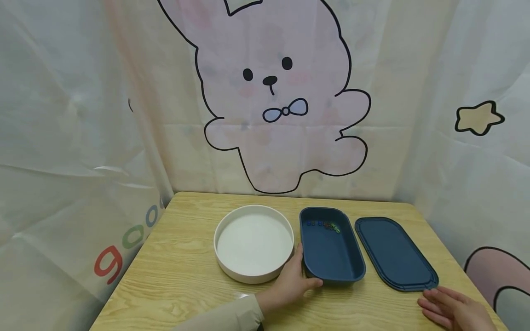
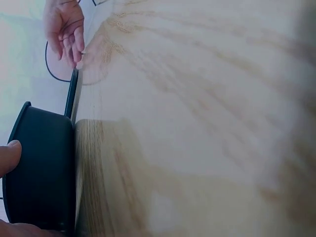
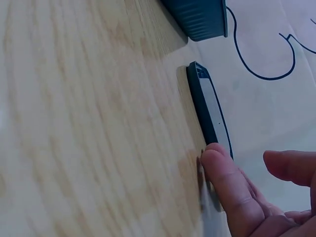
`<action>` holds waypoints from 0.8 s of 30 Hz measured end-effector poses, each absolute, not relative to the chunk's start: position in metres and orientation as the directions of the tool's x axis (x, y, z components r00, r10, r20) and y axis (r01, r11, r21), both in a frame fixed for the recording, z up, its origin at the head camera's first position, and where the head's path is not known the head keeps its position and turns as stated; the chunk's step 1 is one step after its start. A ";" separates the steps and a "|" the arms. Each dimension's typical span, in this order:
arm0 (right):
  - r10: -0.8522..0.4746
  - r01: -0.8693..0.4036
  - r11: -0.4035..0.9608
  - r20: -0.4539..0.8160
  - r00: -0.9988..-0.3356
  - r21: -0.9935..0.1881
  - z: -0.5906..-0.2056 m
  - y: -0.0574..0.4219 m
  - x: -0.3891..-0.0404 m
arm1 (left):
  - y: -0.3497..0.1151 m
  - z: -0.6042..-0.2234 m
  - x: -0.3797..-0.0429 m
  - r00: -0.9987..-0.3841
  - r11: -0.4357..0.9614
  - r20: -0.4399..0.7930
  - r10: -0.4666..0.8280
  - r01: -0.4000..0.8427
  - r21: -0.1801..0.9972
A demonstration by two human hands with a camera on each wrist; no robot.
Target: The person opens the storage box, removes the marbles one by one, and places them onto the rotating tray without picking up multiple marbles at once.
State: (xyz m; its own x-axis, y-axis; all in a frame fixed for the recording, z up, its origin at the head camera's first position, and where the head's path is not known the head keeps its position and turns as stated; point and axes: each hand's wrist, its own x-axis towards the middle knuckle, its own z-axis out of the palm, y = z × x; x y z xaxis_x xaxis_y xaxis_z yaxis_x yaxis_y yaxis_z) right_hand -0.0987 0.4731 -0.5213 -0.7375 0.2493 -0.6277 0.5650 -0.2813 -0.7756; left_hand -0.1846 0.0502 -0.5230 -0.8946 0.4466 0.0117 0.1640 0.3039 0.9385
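left hand (image 1: 291, 278) grips smooth, round-cornered blue tub (image 1: 333, 255); right hand (image 1: 457, 308), fingers loose, at flat lid (image 1: 396, 253).

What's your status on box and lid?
Left hand on near-left corner of box. Right hand at near end of lid. Lid off, colored pieces inside box. White tray close left of box.

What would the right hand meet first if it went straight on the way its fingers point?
Probably the near edge of the blue lid; the right hand is right beside it, though contact is unclear.
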 end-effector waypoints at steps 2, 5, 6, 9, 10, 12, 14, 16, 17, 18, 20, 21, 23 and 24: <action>0.247 0.564 -0.273 -0.624 -0.741 -0.779 -0.515 0.471 -0.100 | 0.050 -0.523 -0.186 -0.895 0.301 0.008 0.446 0.158 0.940; 0.250 0.561 -0.240 -0.609 -0.753 -0.792 -0.505 0.467 -0.102 | 0.049 -0.524 -0.186 -0.894 0.295 0.000 0.449 0.149 0.944; 0.247 0.558 -0.220 -0.599 -0.762 -0.801 -0.502 0.466 -0.103 | 0.049 -0.524 -0.186 -0.892 0.293 -0.001 0.452 0.148 0.945; 0.225 0.530 -0.116 -0.542 -0.810 -0.840 -0.494 0.462 -0.108 | 0.049 -0.524 -0.186 -0.888 0.281 0.005 0.459 0.150 0.948; 0.213 0.514 -0.078 -0.518 -0.829 -0.854 -0.492 0.462 -0.109 | 0.049 -0.523 -0.186 -0.887 0.277 0.009 0.462 0.154 0.948; 0.198 0.478 0.000 -0.469 -0.861 -0.878 -0.486 0.459 -0.113 | 0.049 -0.522 -0.186 -0.884 0.266 0.022 0.466 0.163 0.950; 0.195 0.439 0.061 -0.421 -0.886 -0.896 -0.479 0.456 -0.117 | 0.049 -0.521 -0.186 -0.883 0.259 0.034 0.468 0.174 0.950; 0.191 0.410 0.107 -0.387 -0.902 -0.906 -0.472 0.452 -0.119 | 0.049 -0.520 -0.187 -0.881 0.251 0.053 0.470 0.191 0.949; 0.192 0.394 0.128 -0.367 -0.910 -0.910 -0.469 0.450 -0.120 | 0.048 -0.520 -0.187 -0.879 0.247 0.064 0.473 0.202 0.948; 0.196 0.376 0.145 -0.346 -0.917 -0.915 -0.466 0.447 -0.121 | 0.048 -0.520 -0.188 -0.878 0.246 0.072 0.473 0.210 0.946; 0.198 0.343 0.180 -0.308 -0.931 -0.922 -0.460 0.443 -0.123 | 0.048 -0.520 -0.188 -0.876 0.243 0.085 0.474 0.223 0.944; 0.193 0.323 0.198 -0.287 -0.938 -0.925 -0.458 0.441 -0.124 | 0.048 -0.519 -0.188 -0.878 0.249 0.080 0.472 0.220 0.943; 0.187 0.284 0.228 -0.244 -0.952 -0.932 -0.453 0.437 -0.126 | 0.048 -0.518 -0.188 -0.882 0.269 0.062 0.466 0.208 0.940; 0.180 0.268 0.242 -0.229 -0.957 -0.933 -0.451 0.435 -0.126 | 0.048 -0.517 -0.187 -0.884 0.276 0.055 0.463 0.203 0.939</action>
State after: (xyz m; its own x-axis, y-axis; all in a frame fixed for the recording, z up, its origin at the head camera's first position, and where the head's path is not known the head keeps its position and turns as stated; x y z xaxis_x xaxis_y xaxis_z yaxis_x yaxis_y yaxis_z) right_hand -0.1265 0.4350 -0.4510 -0.9568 0.1799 -0.2286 0.2683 0.2416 -0.9325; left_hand -0.1872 0.0482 -0.5168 -0.8844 0.4635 0.0549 0.2032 0.2765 0.9393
